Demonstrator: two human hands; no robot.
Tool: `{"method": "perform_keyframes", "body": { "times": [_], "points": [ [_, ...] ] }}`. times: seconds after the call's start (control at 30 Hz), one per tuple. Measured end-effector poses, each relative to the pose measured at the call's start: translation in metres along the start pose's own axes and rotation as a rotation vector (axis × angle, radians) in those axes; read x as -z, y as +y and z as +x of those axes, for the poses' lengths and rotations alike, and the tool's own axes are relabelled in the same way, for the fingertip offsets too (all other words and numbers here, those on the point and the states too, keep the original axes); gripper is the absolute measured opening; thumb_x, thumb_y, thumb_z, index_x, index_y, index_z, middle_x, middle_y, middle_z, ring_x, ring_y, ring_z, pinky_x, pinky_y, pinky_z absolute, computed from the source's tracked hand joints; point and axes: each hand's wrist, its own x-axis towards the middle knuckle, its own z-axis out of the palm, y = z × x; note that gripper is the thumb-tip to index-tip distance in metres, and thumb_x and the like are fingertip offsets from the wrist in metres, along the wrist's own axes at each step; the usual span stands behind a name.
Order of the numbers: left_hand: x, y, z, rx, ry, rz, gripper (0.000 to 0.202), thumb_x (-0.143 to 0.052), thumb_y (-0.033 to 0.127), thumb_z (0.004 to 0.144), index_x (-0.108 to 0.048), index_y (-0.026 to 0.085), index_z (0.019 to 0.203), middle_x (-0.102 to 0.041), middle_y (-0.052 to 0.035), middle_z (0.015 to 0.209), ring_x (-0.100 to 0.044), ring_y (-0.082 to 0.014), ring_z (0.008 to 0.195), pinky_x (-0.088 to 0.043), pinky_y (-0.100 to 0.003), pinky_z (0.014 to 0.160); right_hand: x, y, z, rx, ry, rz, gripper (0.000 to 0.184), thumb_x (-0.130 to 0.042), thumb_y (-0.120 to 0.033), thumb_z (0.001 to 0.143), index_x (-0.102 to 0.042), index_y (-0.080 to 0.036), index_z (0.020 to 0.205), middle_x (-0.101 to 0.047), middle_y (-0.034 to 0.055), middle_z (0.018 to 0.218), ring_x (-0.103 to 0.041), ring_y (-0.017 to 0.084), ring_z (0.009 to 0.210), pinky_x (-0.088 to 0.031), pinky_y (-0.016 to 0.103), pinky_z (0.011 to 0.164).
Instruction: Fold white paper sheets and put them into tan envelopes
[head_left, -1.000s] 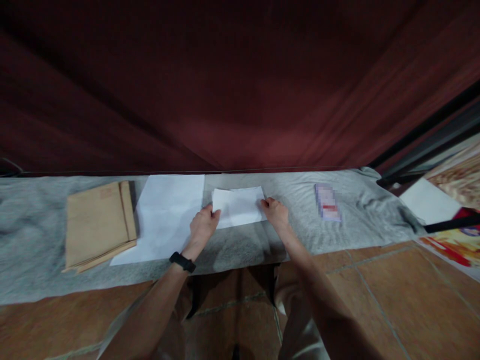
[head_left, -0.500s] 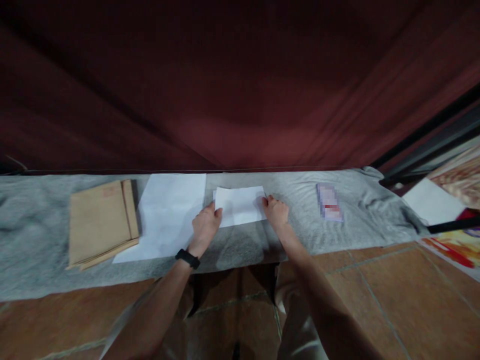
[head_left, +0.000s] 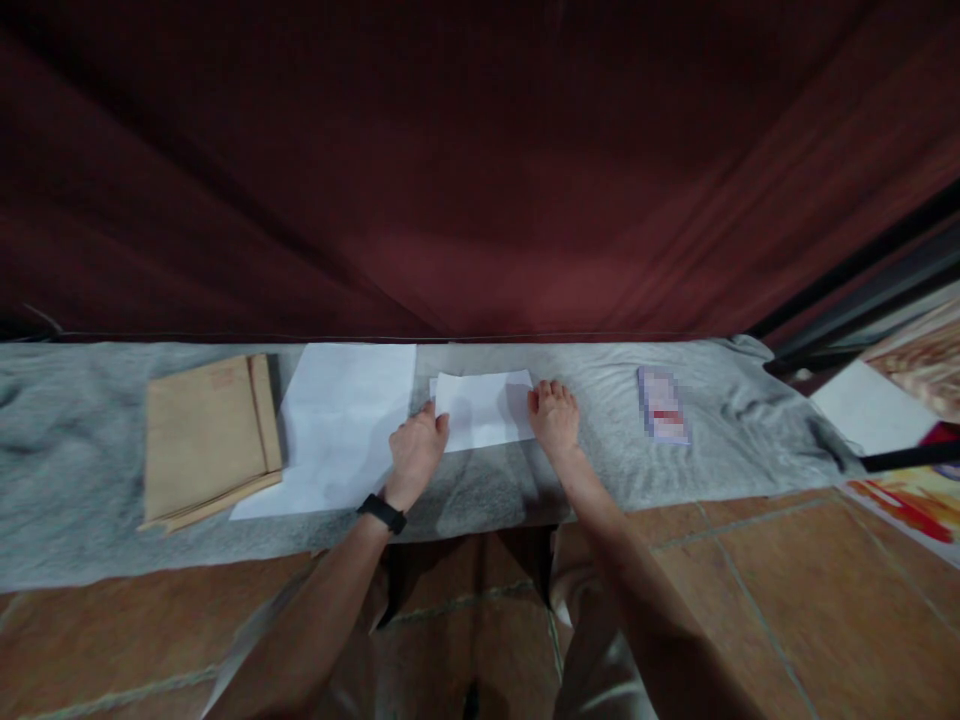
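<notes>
A folded sheet of white paper (head_left: 487, 410) lies crosswise on the grey cloth in front of me, its upper left corner slightly raised. My left hand (head_left: 418, 447), with a black band on its wrist, is closed on the paper's left edge, thumb on top. My right hand (head_left: 555, 415) rests at the right edge, its fingers lying on the cloth and its thumb against the paper. Close to my left hand is a larger white sheet (head_left: 345, 430), spread flat.
Brown paper envelopes (head_left: 202, 435) are stacked at the left, overlapping the large sheet. A blurred purple-and-pink item (head_left: 664, 405) lies to the right on the grey cloth (head_left: 600, 370). Dark red fabric (head_left: 480, 200) hangs behind. Colourful printed sheets (head_left: 911, 505) are at far right.
My right hand's fingers have loosened from the paper's right edge and now lie more spread beside it. My left hand stays on the left edge. The view has shifted slightly.
</notes>
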Motion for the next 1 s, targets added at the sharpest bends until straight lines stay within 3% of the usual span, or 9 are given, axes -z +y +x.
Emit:
{"method": "perform_keyframes", "body": {
  "times": [0.2, 0.33, 0.63, 1.0],
  "points": [
    [-0.001, 0.000, 0.001, -0.003, -0.002, 0.008, 0.042, -0.039, 0.039, 0.102, -0.062, 0.014, 0.127, -0.076, -0.0184, 0.100, -0.074, -0.0334, 0.097, -0.054, -0.039, 0.079, -0.017, -0.025, -0.013, 0.363, 0.016, 0.258, 0.043, -0.038, -0.031, 0.107, -0.056, -0.013, 0.142, -0.054, 0.0138, 0.150, -0.048, 0.024, 0.139, -0.037, 0.037, 0.117],
    [-0.001, -0.001, 0.001, -0.011, -0.008, 0.012, 0.042, -0.037, 0.039, 0.103, -0.062, 0.015, 0.126, -0.076, -0.0179, 0.099, -0.074, -0.0330, 0.096, -0.054, -0.039, 0.078, -0.031, -0.038, -0.025, 0.466, -0.026, 0.263, 0.049, -0.037, -0.033, 0.107, -0.049, -0.016, 0.151, -0.043, 0.0118, 0.162, -0.036, 0.027, 0.150, -0.033, 0.045, 0.121],
    [0.007, 0.001, 0.000, 0.009, -0.051, -0.002, 0.042, -0.037, 0.040, 0.103, -0.059, 0.016, 0.130, -0.076, -0.0177, 0.103, -0.074, -0.0311, 0.098, -0.054, -0.037, 0.080, -0.041, -0.042, -0.034, 0.452, -0.042, 0.150, 0.050, -0.036, -0.040, 0.109, -0.047, -0.020, 0.154, -0.036, 0.0093, 0.165, -0.032, 0.027, 0.153, -0.026, 0.047, 0.125],
    [0.009, 0.004, -0.009, -0.019, 0.049, 0.023, 0.036, -0.041, 0.031, 0.101, -0.052, 0.010, 0.129, -0.074, -0.0177, 0.099, -0.073, -0.0304, 0.098, -0.052, -0.038, 0.085, -0.046, -0.043, -0.034, 0.422, -0.045, 0.105, 0.053, -0.035, -0.041, 0.109, -0.041, -0.023, 0.158, -0.032, 0.0087, 0.167, -0.031, 0.028, 0.153, -0.022, 0.049, 0.125]
  ]
}}
